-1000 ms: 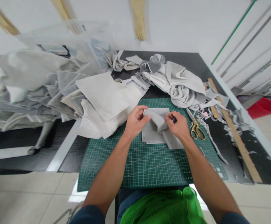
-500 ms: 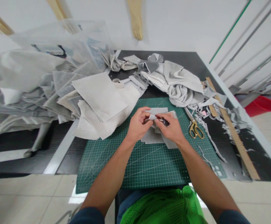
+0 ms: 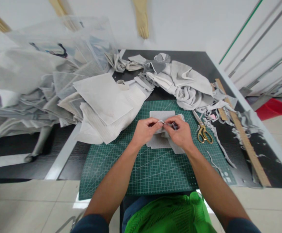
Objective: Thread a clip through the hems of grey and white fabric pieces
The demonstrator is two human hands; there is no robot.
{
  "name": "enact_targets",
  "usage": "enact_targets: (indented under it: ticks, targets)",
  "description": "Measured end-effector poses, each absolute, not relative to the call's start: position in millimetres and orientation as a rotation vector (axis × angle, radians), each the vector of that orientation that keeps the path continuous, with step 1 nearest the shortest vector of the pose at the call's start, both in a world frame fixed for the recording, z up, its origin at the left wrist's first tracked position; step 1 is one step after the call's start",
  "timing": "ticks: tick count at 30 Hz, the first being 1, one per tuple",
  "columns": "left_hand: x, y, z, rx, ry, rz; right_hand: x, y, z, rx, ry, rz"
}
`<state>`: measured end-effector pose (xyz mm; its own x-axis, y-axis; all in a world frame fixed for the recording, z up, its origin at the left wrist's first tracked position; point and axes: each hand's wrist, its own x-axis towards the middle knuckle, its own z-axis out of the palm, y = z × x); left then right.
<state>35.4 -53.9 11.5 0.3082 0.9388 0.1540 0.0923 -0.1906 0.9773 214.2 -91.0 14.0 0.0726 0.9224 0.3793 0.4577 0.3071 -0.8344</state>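
Note:
Small grey fabric pieces [image 3: 161,115] lie stacked on a green cutting mat [image 3: 153,165]. My left hand [image 3: 144,131] pinches a folded edge of the top piece, fingers closed on it. My right hand [image 3: 180,133] meets it from the right, also pinching the cloth, with a small dark object [image 3: 174,127] held between its fingers. The two hands touch over the middle of the stack.
Gold-handled scissors [image 3: 203,133] lie just right of my right hand. A long wooden ruler [image 3: 243,136] runs along the table's right side among cloth scraps. Heaps of grey fabric [image 3: 102,97] and a clear plastic bin [image 3: 65,38] fill the left and back. A red tub [image 3: 273,108] stands on the floor.
My right hand has moved left from the stack's right edge to meet my left hand. The loose fold of cloth has been gathered between both hands.

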Motion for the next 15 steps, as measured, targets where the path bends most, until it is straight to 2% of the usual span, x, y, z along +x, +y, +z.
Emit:
enact_targets:
  ticks: [15]
  targets:
    - [39.5, -54.3, 8.5, 1.499, 1.037, 1.148, 212.7, -90.8, 13.7, -1.332, -1.576, 0.646]
